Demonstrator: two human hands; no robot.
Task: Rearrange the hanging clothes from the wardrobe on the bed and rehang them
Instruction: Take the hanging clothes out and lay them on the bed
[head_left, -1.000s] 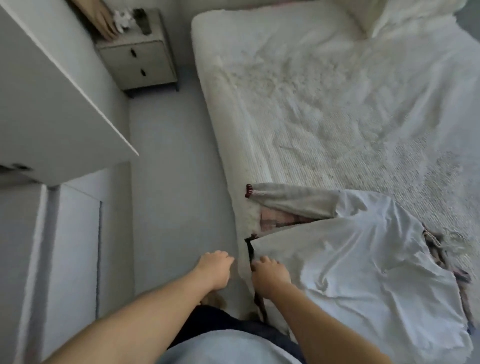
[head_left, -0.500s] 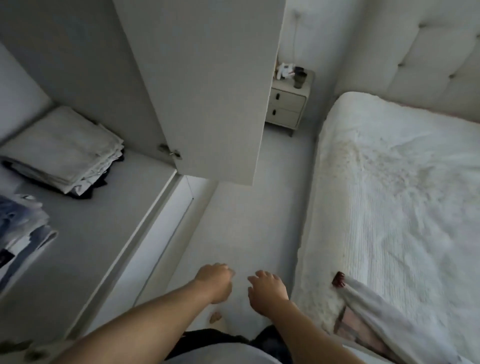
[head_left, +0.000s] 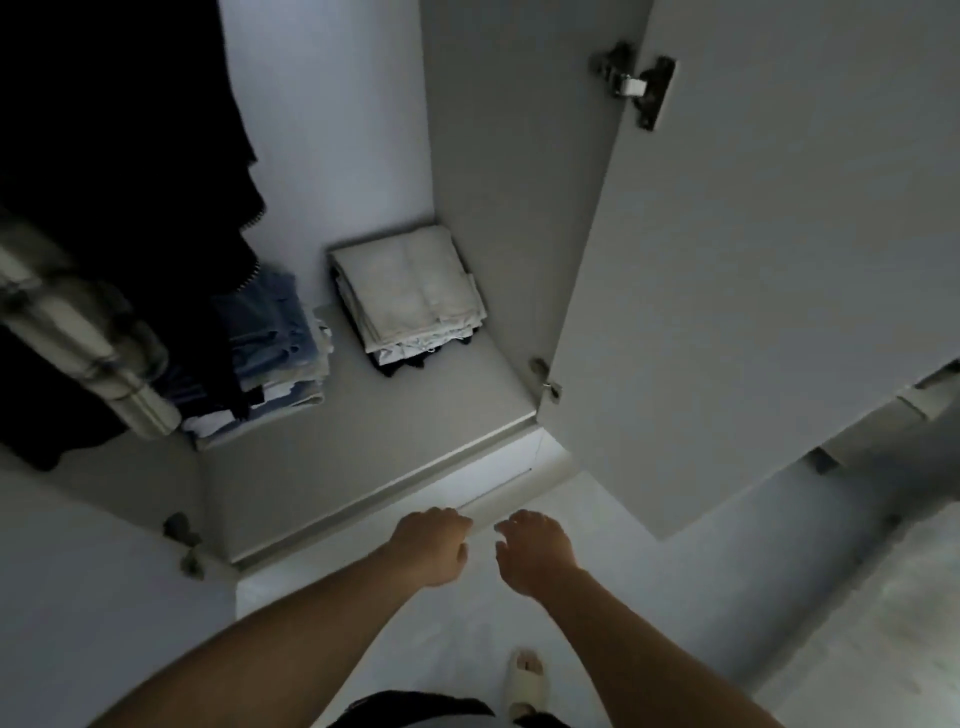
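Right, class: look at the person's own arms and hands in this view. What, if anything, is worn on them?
Both arms are bare from the bottom edge of the picture to the fingertips: no sleeves show. The left hand and the right hand wear no gloves, and no watch, bracelet or ring can be seen on the wrists or on the fingers that show.

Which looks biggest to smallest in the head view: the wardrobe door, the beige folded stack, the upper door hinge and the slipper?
1. Wardrobe door
2. Beige folded stack
3. Upper door hinge and slipper: look about alike, and the slipper is partly cut off, so no ranking.
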